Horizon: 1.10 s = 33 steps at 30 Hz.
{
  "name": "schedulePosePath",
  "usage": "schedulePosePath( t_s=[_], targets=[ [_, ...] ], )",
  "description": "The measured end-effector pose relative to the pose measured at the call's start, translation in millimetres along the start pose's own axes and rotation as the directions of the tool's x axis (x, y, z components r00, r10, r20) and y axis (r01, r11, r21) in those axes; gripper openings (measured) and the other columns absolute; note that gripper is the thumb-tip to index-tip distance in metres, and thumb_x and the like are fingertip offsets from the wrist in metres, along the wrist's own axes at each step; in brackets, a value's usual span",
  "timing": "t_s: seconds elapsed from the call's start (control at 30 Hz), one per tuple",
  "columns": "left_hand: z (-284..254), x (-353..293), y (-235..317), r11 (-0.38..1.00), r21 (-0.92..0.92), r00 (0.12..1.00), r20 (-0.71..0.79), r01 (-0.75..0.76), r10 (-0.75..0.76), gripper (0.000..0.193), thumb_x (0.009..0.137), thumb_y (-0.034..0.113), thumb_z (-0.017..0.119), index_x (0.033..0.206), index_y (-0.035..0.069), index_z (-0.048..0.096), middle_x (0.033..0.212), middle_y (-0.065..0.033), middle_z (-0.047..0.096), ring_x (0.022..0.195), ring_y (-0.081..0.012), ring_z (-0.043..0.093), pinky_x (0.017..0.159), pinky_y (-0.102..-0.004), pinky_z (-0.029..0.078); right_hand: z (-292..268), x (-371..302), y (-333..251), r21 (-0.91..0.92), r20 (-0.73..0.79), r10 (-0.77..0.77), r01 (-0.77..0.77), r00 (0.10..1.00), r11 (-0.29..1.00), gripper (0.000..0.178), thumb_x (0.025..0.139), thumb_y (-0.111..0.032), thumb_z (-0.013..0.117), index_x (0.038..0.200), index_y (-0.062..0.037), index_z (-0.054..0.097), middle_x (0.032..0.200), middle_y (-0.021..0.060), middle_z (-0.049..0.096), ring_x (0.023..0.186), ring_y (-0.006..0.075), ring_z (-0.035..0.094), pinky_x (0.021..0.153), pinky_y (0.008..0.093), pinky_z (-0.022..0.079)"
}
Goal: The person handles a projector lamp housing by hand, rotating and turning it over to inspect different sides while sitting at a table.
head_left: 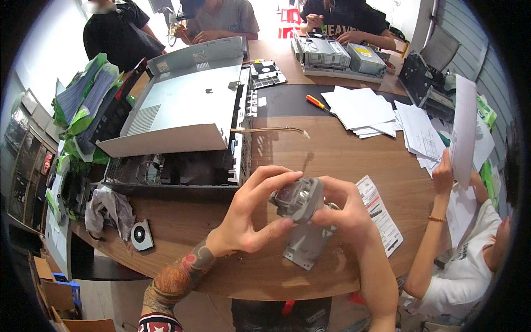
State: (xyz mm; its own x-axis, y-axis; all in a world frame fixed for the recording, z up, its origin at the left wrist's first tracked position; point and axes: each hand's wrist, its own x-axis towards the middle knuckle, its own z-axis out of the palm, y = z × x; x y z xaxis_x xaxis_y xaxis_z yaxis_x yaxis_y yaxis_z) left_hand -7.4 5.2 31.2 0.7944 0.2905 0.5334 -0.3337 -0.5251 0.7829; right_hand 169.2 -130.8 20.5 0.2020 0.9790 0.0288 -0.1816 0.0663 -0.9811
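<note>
Above the near part of the wooden table, both my hands hold a grey plastic module [301,200] with a clear, glassy part at its front; its exact kind I cannot tell. My left hand [249,213] curls round its left side, the thumb at its lower edge. On the opposite side, my right hand [349,209] grips it with bent fingers and thumb. Just beneath lies a flat grey bracket [310,246], partly hidden by the module and my right hand. A printed card [381,216] with a dark, slim item on it is beside my right hand.
An opened metal equipment case [182,105], lid raised, fills the left, with a cable [271,130] sticking out. A small blower fan [142,236] and a grey cloth [108,210] lie near it. Papers [362,108] and a screwdriver [318,103] are farther back. At right a co-worker's hand [442,174] holds paper.
</note>
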Motion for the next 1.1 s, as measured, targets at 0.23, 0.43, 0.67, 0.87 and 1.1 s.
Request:
schedulePosePath(
  t_s=[0.23, 0.43, 0.67, 0.87, 1.1],
  targets=[
    [1, 0, 9, 0.978, 0.204, 0.998, -0.049, 0.043, -0.033, 0.062, 0.072, 0.019, 0.079, 0.128, 0.004, 0.056, 0.111, -0.0135, 0.058, 0.098, -0.0221, 0.059, 0.088, -0.0344, 0.047, 8, 0, -1, -0.440, -0.099, -0.328, 0.254, 0.940, 0.861, 0.072, 0.059, -0.020, 0.091, 0.122, -0.0057, 0.059, 0.106, 0.0079, 0.068, 0.086, 0.0144, 0.061, 0.078, 0.0289, 0.050],
    [9, -7, -3, 0.999, -0.040, 0.985, -0.167, 0.035, -0.041, 0.063, 0.072, 0.011, 0.080, 0.128, 0.001, 0.053, 0.116, -0.0130, 0.058, 0.100, -0.0192, 0.058, 0.087, -0.0324, 0.046, 3, -4, -6, -0.398, -0.076, -0.262, 0.212, 0.962, 0.893, 0.071, 0.059, -0.017, 0.090, 0.121, -0.0014, 0.060, 0.102, 0.0089, 0.069, 0.088, 0.0149, 0.061, 0.081, 0.0284, 0.049],
    [3, -5, -4, 0.980, -0.081, 0.980, -0.089, -0.183, 0.175, 0.075, 0.067, 0.004, 0.081, 0.132, 0.000, 0.045, 0.128, -0.0188, 0.054, 0.119, -0.0257, 0.053, 0.102, -0.0377, 0.041, -6, -7, -14, -0.101, 0.018, -0.072, 0.074, 0.997, 0.992, 0.062, 0.067, -0.025, 0.084, 0.117, 0.0046, 0.062, 0.106, 0.0132, 0.067, 0.097, 0.0206, 0.062, 0.091, 0.0336, 0.045],
    [3, -5, -1, 0.995, -0.081, 0.997, -0.035, -0.064, 0.062, 0.074, 0.069, 0.010, 0.080, 0.133, -0.002, 0.046, 0.132, -0.0194, 0.053, 0.118, -0.0272, 0.053, 0.100, -0.0378, 0.041, -8, -6, -11, -0.094, 0.088, -0.017, 0.025, 0.996, 0.995, 0.060, 0.074, -0.036, 0.078, 0.115, 0.0059, 0.063, 0.101, 0.0120, 0.066, 0.094, 0.0192, 0.060, 0.086, 0.0321, 0.045],
    [4, -8, -5, 0.998, 0.018, 0.991, -0.122, -0.052, 0.054, 0.074, 0.068, 0.012, 0.080, 0.133, -0.003, 0.048, 0.127, -0.0171, 0.056, 0.110, -0.0236, 0.055, 0.089, -0.0335, 0.044, -5, -6, -10, -0.039, 0.086, 0.097, -0.094, 0.992, 0.995, 0.056, 0.080, -0.039, 0.073, 0.112, 0.0060, 0.064, 0.091, 0.0067, 0.064, 0.083, 0.0121, 0.054, 0.070, 0.0258, 0.042]
  ],
)
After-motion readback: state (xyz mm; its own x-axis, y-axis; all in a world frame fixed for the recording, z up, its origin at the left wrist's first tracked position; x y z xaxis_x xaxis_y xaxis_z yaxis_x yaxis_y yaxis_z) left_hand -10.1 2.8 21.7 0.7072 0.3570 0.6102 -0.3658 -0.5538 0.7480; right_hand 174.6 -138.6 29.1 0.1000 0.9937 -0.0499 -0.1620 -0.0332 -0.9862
